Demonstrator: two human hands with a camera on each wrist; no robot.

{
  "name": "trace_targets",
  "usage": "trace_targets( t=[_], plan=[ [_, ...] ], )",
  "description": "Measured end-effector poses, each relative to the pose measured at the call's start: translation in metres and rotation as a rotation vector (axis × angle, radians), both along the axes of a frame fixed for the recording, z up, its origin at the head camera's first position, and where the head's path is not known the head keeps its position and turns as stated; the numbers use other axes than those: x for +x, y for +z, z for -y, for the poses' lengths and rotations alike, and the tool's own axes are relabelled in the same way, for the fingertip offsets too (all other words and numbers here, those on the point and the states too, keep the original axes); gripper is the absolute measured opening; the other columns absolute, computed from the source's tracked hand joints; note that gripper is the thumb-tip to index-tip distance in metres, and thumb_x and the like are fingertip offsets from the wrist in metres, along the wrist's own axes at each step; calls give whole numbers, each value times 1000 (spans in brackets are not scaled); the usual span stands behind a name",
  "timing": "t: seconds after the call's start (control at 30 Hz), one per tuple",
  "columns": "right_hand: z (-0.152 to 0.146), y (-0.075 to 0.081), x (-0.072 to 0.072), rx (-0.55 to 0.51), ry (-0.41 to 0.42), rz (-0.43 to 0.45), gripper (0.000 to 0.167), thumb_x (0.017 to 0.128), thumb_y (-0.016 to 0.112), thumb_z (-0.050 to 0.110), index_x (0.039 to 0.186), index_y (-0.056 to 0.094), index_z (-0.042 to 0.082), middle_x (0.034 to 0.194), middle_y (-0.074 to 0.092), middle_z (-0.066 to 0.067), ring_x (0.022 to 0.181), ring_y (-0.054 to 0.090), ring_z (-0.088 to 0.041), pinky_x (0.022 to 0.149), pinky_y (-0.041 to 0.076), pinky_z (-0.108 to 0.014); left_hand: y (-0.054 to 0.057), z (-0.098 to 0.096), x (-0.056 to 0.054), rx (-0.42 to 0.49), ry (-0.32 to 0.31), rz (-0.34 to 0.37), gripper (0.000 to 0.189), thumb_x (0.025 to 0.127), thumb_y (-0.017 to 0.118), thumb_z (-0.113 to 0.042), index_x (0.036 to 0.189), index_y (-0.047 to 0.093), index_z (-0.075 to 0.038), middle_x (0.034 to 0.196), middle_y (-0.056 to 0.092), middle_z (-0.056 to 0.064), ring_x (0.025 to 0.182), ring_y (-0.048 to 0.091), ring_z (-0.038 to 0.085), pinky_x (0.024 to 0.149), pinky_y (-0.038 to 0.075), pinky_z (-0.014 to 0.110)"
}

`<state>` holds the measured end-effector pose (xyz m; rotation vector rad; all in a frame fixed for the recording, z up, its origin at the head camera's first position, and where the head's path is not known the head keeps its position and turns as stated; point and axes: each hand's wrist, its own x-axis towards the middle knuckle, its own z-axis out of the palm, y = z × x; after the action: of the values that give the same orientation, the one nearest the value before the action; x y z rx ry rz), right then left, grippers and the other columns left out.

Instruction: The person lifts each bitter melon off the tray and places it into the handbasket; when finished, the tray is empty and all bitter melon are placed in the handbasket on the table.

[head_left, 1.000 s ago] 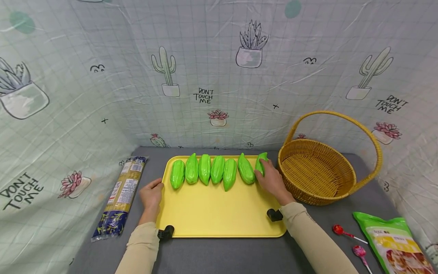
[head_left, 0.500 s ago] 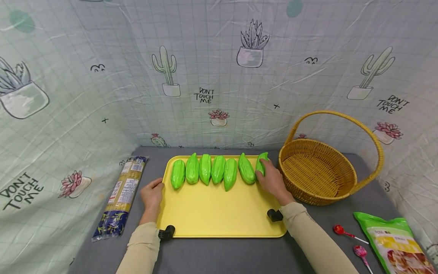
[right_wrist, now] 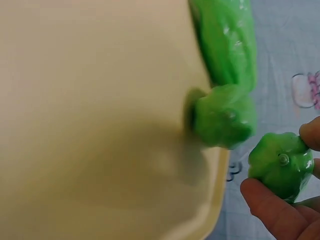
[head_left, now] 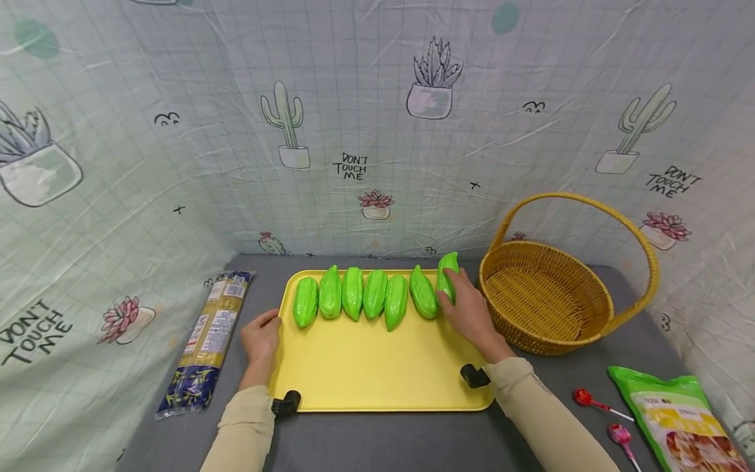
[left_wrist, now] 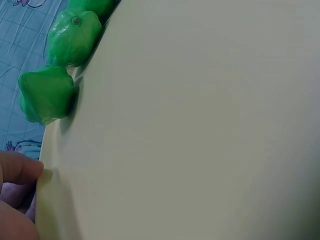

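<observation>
My right hand [head_left: 470, 313] holds a glossy green ridged vegetable [head_left: 447, 267] with a pointed end, above the back right corner of the yellow tray [head_left: 377, 367]. In the right wrist view, thumb and fingers [right_wrist: 280, 212] grip its blunt, lobed end, with a small nub at the centre. My left hand [head_left: 260, 337] pinches the tray's left rim, its fingertip lying over the edge in the left wrist view. Several matching vegetables lie in a row along the tray's back; the leftmost [head_left: 305, 303] is closest to my left hand, another [head_left: 423, 292] sits just left of the held one.
A wicker basket [head_left: 545, 295] with a tall handle stands right of the tray. At the left lies a noodle-like packet [head_left: 212, 334]. Two lollipops, one red [head_left: 582, 396] and one pink [head_left: 619, 432], lie beside a green-and-yellow bag [head_left: 678, 419] at the front right. A printed curtain [head_left: 377, 131] closes off the back.
My right hand has raised the green vegetable and shifted it slightly back and left, away from where it lay in the row. My left hand has stayed at the tray's rim.
</observation>
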<state>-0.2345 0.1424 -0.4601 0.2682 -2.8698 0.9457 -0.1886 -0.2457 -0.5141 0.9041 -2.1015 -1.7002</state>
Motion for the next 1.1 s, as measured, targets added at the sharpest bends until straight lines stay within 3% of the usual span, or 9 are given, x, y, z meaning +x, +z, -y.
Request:
trace_targets(
  t=[0.3, 0.53, 0.6, 0.7, 0.8, 0.9, 1.1],
  plan=[
    [-5, 21, 11, -39, 25, -85, 56, 103, 60, 22, 153, 44, 3, 158, 35, -35, 141, 41, -53, 108, 42, -66, -4, 2, 0, 5, -1, 25, 33, 100, 57, -6, 130, 68, 5, 135, 62, 30, 125, 59, 38, 98, 47, 40],
    [-20, 27, 8, -102, 20, -111, 55, 104, 60, 19, 153, 43, 1, 159, 33, -35, 147, 33, -52, 108, 42, -66, -3, 2, 1, -13, -14, 28, 33, 100, 57, -5, 130, 68, 4, 133, 64, 30, 122, 61, 35, 80, 44, 18],
    [-25, 29, 7, -109, 12, -121, 55, 104, 60, 18, 154, 43, 1, 159, 34, -34, 148, 32, -51, 109, 42, -66, -2, 1, 1, -7, -19, 28, 33, 101, 56, -6, 130, 67, 4, 134, 63, 30, 122, 61, 36, 83, 46, 20],
    [-32, 30, 8, -107, 2, -132, 56, 104, 59, 19, 154, 42, 3, 160, 33, -33, 148, 32, -50, 106, 44, -66, 0, 1, 2, 6, -26, 25, 34, 101, 55, -5, 132, 66, 5, 136, 61, 31, 125, 59, 38, 95, 49, 34],
    [-38, 31, 9, -95, -10, -130, 56, 105, 58, 22, 155, 42, 4, 162, 30, -33, 143, 40, -51, 101, 49, -64, 1, 2, 2, 12, -27, 17, 34, 101, 54, -3, 132, 65, 6, 137, 61, 32, 127, 58, 39, 104, 47, 45],
    [-43, 31, 11, -87, -22, -107, 56, 106, 57, 23, 156, 40, 5, 164, 24, -33, 139, 45, -52, 98, 51, -63, 1, 2, 2, 12, -28, 15, 35, 101, 54, -3, 132, 65, 6, 137, 60, 32, 128, 58, 39, 105, 46, 46],
    [-55, 32, 12, -82, -39, -113, 56, 106, 56, 24, 156, 40, 3, 162, 27, -34, 143, 39, -52, 97, 51, -64, 0, 1, 1, 6, -29, 22, 34, 100, 56, -4, 132, 66, 5, 137, 61, 30, 127, 59, 38, 101, 47, 41]
  ],
)
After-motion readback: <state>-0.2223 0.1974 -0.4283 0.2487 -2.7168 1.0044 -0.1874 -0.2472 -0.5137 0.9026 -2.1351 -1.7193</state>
